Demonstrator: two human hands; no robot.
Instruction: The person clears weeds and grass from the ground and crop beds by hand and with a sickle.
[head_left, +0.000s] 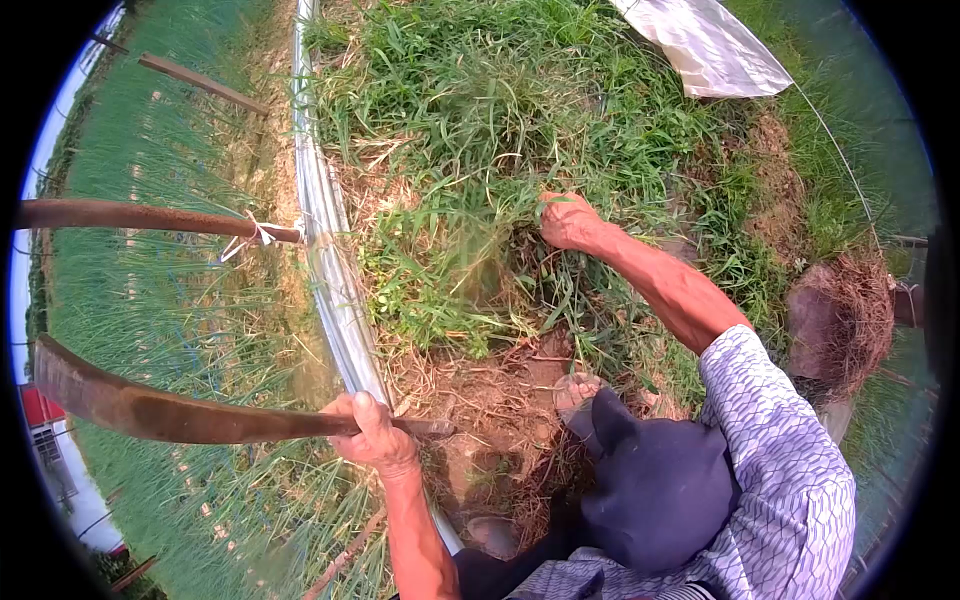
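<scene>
My left hand (375, 432) is wrapped round a brown wooden stake (190, 412), close to its narrow lower end; the wide end reaches toward the left edge of the view. I cannot tell whether the stake is fixed in the ground. Ahead and to the right, my right hand (568, 222) is closed at the edge of a clump of green grass (490, 190), its fingers partly hidden among the blades. Below that hand lies bare brown soil (490, 400) with dry roots and stalks.
A strip of clear plastic sheeting (325, 240) runs along the left of the weedy bed. Beyond it grow rows of thin green plants (150, 290). Another wooden stake (150, 216) has white string tied on it. Plastic sheet (710, 45) lies at top right, a root clump (855, 325) at right.
</scene>
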